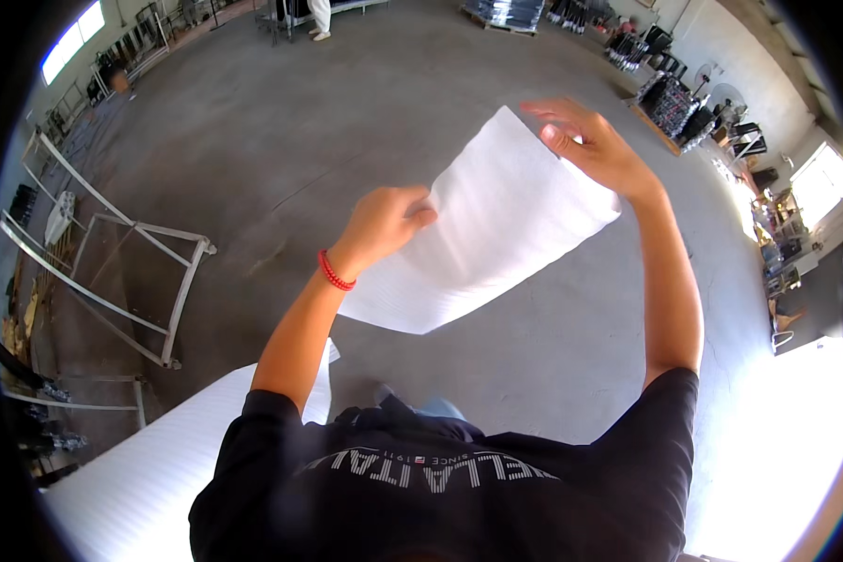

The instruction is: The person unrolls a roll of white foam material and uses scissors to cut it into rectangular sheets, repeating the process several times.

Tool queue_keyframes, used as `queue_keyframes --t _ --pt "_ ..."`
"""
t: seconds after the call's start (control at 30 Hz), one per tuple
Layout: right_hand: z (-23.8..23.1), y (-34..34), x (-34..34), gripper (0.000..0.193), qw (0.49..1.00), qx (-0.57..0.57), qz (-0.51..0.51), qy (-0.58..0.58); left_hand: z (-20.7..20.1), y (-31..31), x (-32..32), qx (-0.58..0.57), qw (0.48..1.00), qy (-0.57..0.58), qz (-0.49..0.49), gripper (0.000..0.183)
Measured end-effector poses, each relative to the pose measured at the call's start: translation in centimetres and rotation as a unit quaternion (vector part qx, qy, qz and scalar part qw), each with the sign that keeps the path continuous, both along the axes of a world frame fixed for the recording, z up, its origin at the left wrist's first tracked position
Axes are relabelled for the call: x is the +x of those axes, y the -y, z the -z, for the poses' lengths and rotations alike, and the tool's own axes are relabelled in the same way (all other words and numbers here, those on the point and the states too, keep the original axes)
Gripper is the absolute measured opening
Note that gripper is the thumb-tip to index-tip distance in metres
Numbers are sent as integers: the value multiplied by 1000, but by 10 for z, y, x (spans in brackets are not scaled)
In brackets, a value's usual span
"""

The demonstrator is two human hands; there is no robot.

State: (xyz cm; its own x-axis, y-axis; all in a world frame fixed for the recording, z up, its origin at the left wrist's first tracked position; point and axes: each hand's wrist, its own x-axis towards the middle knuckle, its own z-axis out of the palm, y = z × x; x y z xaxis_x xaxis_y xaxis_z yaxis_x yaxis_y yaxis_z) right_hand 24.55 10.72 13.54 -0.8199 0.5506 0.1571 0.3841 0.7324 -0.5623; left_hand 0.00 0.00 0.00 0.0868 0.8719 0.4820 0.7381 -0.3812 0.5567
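Observation:
A white, thin, faintly ribbed sheet [506,225] that looks like packing foam hangs in the air in front of me, bowed along its length. Its left edge is pinched between the thumb and fingers of my left hand [384,225], which has a red bead bracelet [335,272] at the wrist. Beside the sheet's upper right edge is my right hand [598,150], its thumb and fingers apart. The hand overlaps that edge, but I cannot tell whether the palm touches it.
More white ribbed sheet [173,450] lies at my lower left. A pale metal frame on casters [183,295] stands on the left. Grey concrete floor [281,140] stretches ahead. A person's leg [319,17] shows at the far end. Wrapped stacks [665,103] line the right wall.

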Motion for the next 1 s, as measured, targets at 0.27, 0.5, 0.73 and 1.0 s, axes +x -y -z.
queue_keyframes --t 0.27,0.5,0.73,1.0 --pt "-6 137 118 86 970 148 72 177 9 108 140 -25 991 112 -71 21" --pt "42 172 252 60 988 107 66 90 15 159 190 62 960 271 -42 23" --pt "78 180 307 20 990 21 137 30 -9 232 207 101 965 154 -187 21" --pt "77 282 190 66 915 396 43 -63 -19 306 206 110 966 -84 -217 13"
